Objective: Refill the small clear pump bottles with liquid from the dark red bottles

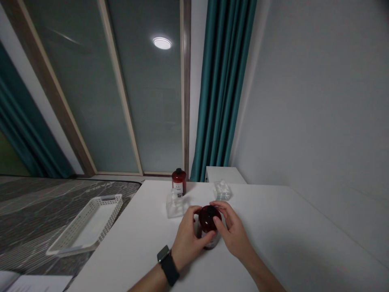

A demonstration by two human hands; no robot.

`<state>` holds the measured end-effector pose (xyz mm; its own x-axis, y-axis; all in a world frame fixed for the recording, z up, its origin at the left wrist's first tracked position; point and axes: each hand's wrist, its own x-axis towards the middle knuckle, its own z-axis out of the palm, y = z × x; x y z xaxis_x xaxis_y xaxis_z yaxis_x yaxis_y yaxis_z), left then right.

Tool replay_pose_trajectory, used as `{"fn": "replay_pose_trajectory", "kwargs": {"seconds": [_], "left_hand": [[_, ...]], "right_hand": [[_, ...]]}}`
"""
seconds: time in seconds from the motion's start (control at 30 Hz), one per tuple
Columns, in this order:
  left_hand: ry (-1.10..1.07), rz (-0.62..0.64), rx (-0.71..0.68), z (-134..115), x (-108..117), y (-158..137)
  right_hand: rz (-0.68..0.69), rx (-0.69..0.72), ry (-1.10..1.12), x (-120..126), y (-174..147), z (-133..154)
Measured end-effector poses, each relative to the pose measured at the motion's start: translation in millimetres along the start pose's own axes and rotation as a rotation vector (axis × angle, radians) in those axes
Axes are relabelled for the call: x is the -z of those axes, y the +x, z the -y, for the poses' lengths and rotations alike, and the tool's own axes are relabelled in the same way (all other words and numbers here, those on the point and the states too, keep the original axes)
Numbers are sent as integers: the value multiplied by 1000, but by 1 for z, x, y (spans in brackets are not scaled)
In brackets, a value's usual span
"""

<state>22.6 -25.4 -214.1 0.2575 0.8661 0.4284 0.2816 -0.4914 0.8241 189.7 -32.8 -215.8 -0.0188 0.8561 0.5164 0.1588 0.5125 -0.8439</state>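
A dark red bottle (pixel 206 220) with a black cap stands on the white table (pixel 146 247) in front of me, a pale label partly visible low on its side. My left hand (pixel 190 235) curls round the bottle's left side, thumb across its front. From the right, my right hand (pixel 232 233) grips its shoulder with thumb and fingers. Farther back stands a second red bottle (pixel 178 178) with a black cap and white label. A clear plastic container (pixel 174 207) sits just before it, and another clear plastic piece (pixel 222 190) lies to the right.
A white perforated basket (pixel 91 223) is left of the table, over a grey patterned surface. Behind the table are a white cabinet (pixel 225 173), a teal curtain (pixel 221 89) and glass sliding doors. A wall borders the right side. Printed paper (pixel 39 283) shows at bottom left.
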Motion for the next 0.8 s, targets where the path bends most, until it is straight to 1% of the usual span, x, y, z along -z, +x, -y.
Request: {"fn": "replay_pose_trajectory", "kwargs": {"seconds": [0.1, 0.2, 0.27, 0.43, 0.53, 0.63, 0.73, 0.8], "left_hand": [[4, -3, 4, 0, 0, 0], [3, -3, 11, 0, 0, 0], [2, 3, 12, -1, 0, 0], [11, 25, 5, 0, 2, -2], [2, 34, -60, -1, 8, 0], [-6, 10, -134, -4, 16, 8], [-8, 11, -157, -9, 21, 21], [-16, 48, -170, -13, 20, 29]], "right_hand": [[15, -40, 43, 0, -1, 0], [-43, -1, 35, 1, -2, -1], [-44, -3, 53, 2, -2, -2], [92, -128, 116, 8, -1, -5], [165, -180, 155, 12, 1, -6], [239, -228, 200, 16, 2, -6], [272, -242, 212, 18, 3, -7], [287, -232, 207, 19, 4, -7]]}}
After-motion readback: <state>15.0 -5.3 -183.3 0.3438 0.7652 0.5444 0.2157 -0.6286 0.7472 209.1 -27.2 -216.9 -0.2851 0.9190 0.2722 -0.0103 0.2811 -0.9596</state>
